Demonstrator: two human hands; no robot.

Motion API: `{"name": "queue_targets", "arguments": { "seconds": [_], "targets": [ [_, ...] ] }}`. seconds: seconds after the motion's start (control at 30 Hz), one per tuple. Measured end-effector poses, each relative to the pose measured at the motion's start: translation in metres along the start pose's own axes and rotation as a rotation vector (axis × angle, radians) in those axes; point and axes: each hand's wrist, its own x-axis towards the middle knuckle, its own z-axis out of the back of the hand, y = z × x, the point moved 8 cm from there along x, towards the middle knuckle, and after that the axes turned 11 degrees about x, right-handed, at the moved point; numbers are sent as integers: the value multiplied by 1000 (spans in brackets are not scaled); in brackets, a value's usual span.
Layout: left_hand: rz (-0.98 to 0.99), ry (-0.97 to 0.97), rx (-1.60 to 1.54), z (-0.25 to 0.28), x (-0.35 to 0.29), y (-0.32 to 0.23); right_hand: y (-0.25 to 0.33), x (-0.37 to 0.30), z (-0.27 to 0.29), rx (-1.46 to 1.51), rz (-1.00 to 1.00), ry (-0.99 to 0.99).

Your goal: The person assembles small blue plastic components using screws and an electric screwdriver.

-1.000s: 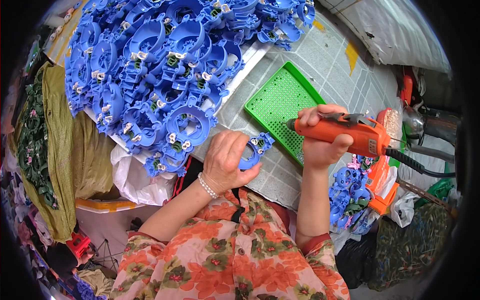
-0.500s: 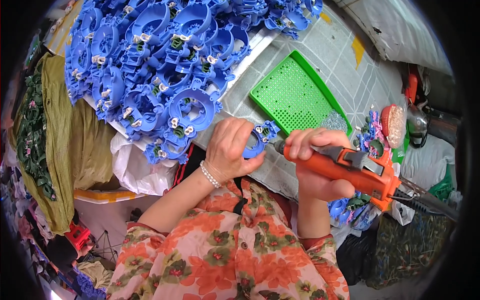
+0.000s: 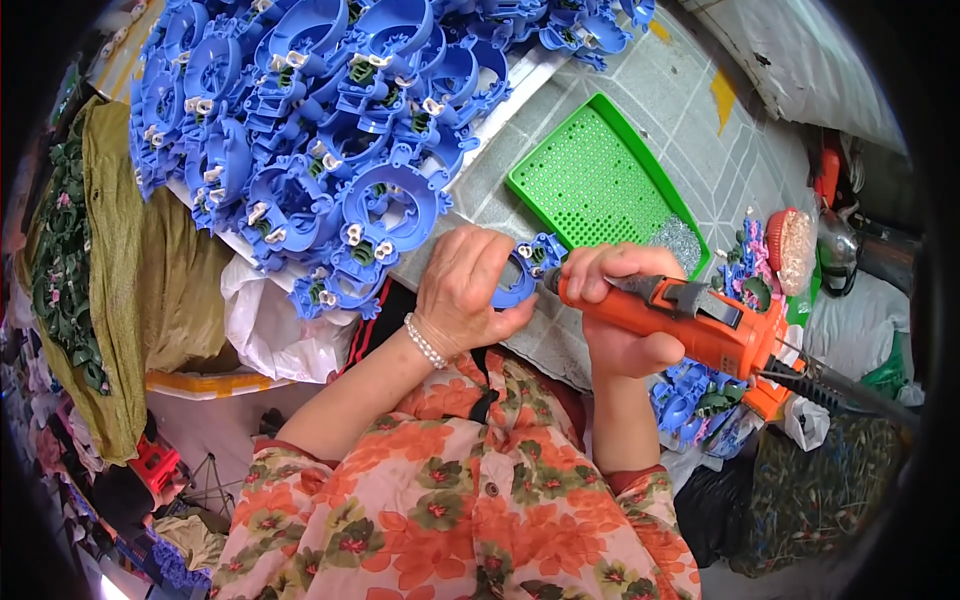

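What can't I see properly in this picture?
In the head view:
Held blue ring, left side: behind the left hand.
Whether the orange power tool touches it: too small.
Pile of blue parts: cut off by upper edge.
Silvery bits in green tray: too tiny.

And the blue heap (image 3: 355, 130) walls off the tabletop's (image 3: 685, 135) left side! A lane runs between it and the green tray (image 3: 580, 180), wider beyond the tray; left hand (image 3: 465, 285), right hand (image 3: 615, 345) and orange driver (image 3: 685, 328) crowd the near edge.

Left fingers (image 3: 490, 262) hide part of the blue ring (image 3: 519, 292) — pile (image 3: 228, 155) cropped above.
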Motion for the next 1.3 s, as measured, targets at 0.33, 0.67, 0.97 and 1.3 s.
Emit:
{"name": "queue_targets", "arguments": {
  "seconds": [0.33, 0.67, 0.97, 1.3],
  "targets": [
    [-8, -2, 3, 0, 0, 0, -3, -3, 1, -58, -61, -69],
    [-18, -111, -120, 20, -13, 0, 40, -10, -5, -34, 50, -51],
    [165, 43, -70, 109, -105, 27, 42, -14, 2, -77, 16, -31],
    [678, -34, 469, 117, -229, 195, 34, -16, -8, -151, -25, -56]
  ]
}}
